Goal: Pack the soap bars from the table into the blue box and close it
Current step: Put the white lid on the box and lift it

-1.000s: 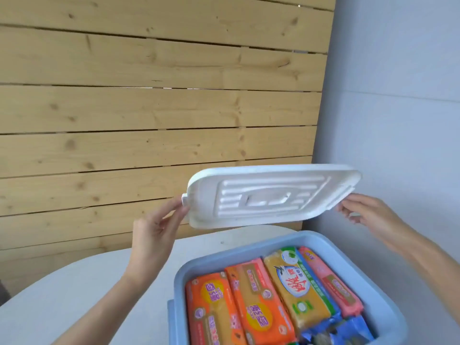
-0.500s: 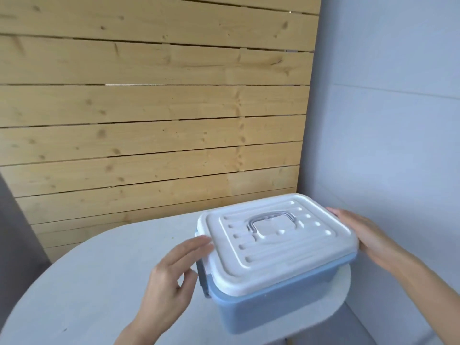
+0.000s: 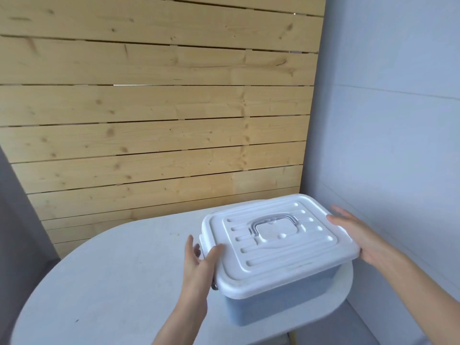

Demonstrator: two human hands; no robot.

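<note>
Closing step. Lid sits flat on the box, near the table's right end. Left hand spread at the lid's left edge, right hand flat against its right edge; neither grips. Soap unseen, presumably inside. Next: snap the side latches.

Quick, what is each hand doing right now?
Left hand: open, thumb resting on the white plastic lid, holding nothing.
Right hand: open, flat against the lid's right edge.
</note>
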